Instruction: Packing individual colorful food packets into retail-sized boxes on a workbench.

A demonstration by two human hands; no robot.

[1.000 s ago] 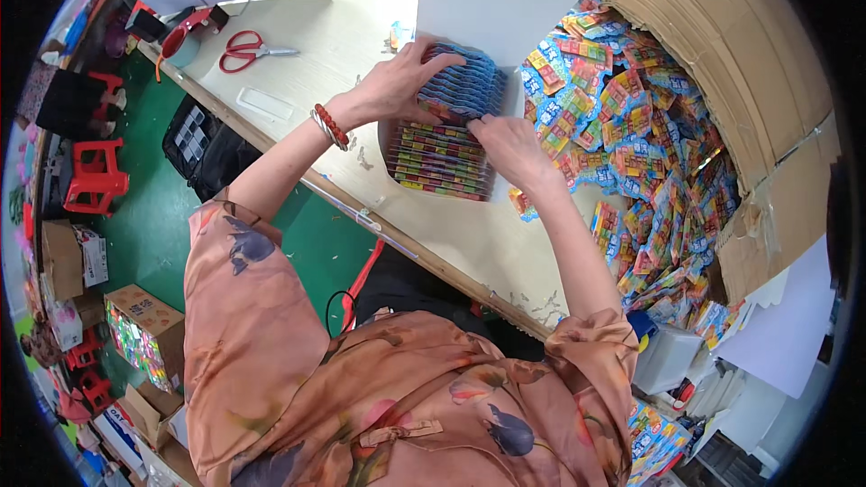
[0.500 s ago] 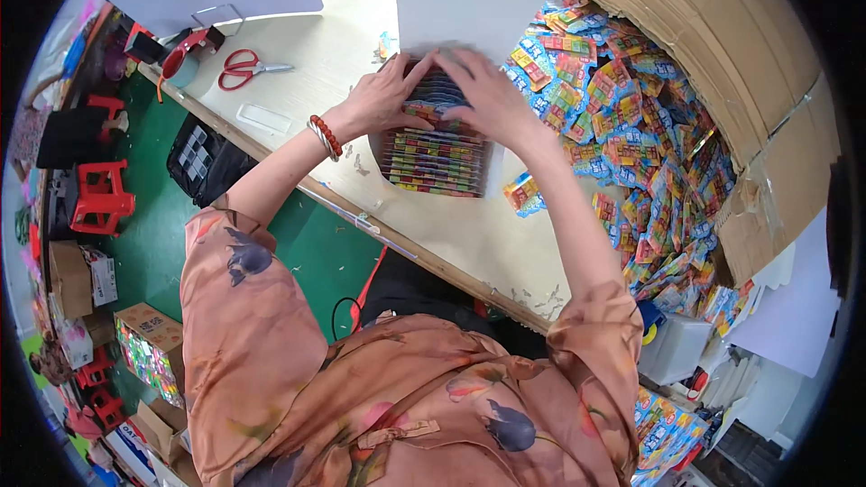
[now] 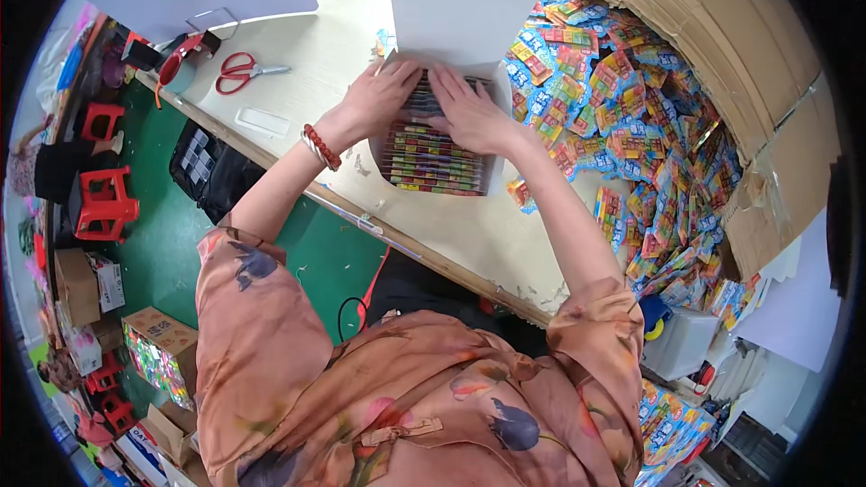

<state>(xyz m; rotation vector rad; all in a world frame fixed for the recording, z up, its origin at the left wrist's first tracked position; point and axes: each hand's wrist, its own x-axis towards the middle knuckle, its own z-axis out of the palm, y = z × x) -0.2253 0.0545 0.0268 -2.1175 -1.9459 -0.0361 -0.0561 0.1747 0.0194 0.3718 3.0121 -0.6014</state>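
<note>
A white cardboard display box point(image 3: 469, 0) stands on the table with its tall back flap raised. Rows of flat, colourful candy packets point(image 3: 436, 162) stand on edge inside it. My left hand point(image 3: 386, 90) lies over the box's left edge, its fingers stretched onto the packets at the far end. From the right, my right hand point(image 3: 469, 113) rests flat across the same far packets, fingers spread. Neither hand grips anything that I can see. The packets under my palms are partly hidden.
A big heap of loose candy packets point(image 3: 622, 126) spills from a tipped cardboard carton point(image 3: 722, 45) on the right. Red-handled scissors point(image 3: 239, 72) and a tape dispenser point(image 3: 185, 63) lie at the left of the table point(image 3: 451, 243). Red stools point(image 3: 106, 203) stand on the green floor.
Both hands have flattened onto the far packets; before, the fingers were bent and the thumbs reached in among the packets. The right hand has drawn slightly nearer to me.
</note>
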